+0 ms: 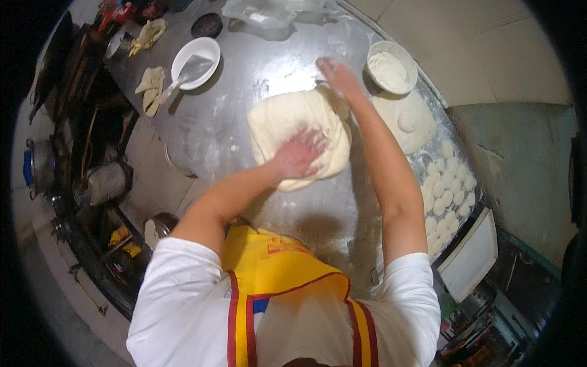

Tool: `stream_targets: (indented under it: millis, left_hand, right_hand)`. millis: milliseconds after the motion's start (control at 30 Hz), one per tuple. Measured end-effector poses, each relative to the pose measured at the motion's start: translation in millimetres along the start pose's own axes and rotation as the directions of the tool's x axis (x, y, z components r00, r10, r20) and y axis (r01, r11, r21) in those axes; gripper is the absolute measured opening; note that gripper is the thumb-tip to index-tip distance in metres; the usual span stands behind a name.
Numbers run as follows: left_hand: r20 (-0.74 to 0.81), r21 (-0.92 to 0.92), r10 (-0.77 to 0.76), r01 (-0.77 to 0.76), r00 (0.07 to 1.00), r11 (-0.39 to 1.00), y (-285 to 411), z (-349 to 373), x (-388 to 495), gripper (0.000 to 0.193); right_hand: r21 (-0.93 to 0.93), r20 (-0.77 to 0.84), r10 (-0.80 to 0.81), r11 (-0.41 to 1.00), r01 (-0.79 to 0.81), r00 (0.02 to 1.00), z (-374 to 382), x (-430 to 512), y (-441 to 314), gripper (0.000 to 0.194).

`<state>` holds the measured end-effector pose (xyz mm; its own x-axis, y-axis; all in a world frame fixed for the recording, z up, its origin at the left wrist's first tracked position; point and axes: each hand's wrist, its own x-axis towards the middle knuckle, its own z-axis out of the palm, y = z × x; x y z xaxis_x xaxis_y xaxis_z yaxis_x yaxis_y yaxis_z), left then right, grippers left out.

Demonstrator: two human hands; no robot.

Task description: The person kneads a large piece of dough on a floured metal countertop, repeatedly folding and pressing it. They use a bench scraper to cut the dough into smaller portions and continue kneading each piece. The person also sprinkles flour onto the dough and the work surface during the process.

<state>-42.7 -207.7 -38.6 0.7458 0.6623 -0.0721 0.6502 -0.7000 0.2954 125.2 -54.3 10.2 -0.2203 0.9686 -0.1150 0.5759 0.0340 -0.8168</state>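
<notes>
A large folded slab of pale dough [289, 110] lies on the metal worktop [202, 128] in front of me. Flat on its near half rests my left hand [302, 153], fingers spread and dusted with flour. My right hand [338, 78] is at the far right corner of the dough, blurred, with its fingers reaching past the edge. Whether it touches the dough there I cannot tell. Neither hand appears to grip anything.
A bowl of flour [390, 69] stands at the right, by a flatter dough piece [412, 121]. Several small dough pieces [447, 188] lie nearer along that edge. At the left, a white bowl [202, 48] holds a scraper [195, 69], beside a crumpled cloth [151, 87]. Plastic containers [261, 13] stand at the back.
</notes>
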Motion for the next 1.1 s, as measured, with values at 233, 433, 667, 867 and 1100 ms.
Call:
stream_targets:
  millis: [233,433,667,867,1100]
  left_hand:
    - [0.102,-0.181,0.029,-0.01,0.994,0.983,20,-47,33,0.047]
    - [-0.332,-0.536,-0.559,0.335,0.76,0.774,-10,-121,11,0.042]
    - [-0.203,-0.073,-0.363,0.356,0.909,0.932,68,13,-76,0.056]
    - [0.118,-0.182,-0.345,0.362,0.931,0.914,86,51,-129,0.067]
    - [-0.463,0.08,-0.121,0.177,0.878,0.981,-34,-59,41,0.049]
  right_hand:
    - [-0.469,0.216,0.21,0.879,-0.087,0.954,24,-5,-10,0.055]
    - [-0.461,0.405,-0.039,0.854,0.241,0.913,-4,-152,-53,0.038]
    - [-0.535,-0.257,-0.256,0.841,0.083,0.932,116,-251,7,0.047]
    - [-0.326,-0.247,-0.183,0.94,0.096,0.952,185,-314,63,0.061]
    - [0.116,-0.377,0.109,0.991,-0.07,0.92,72,-72,34,0.039]
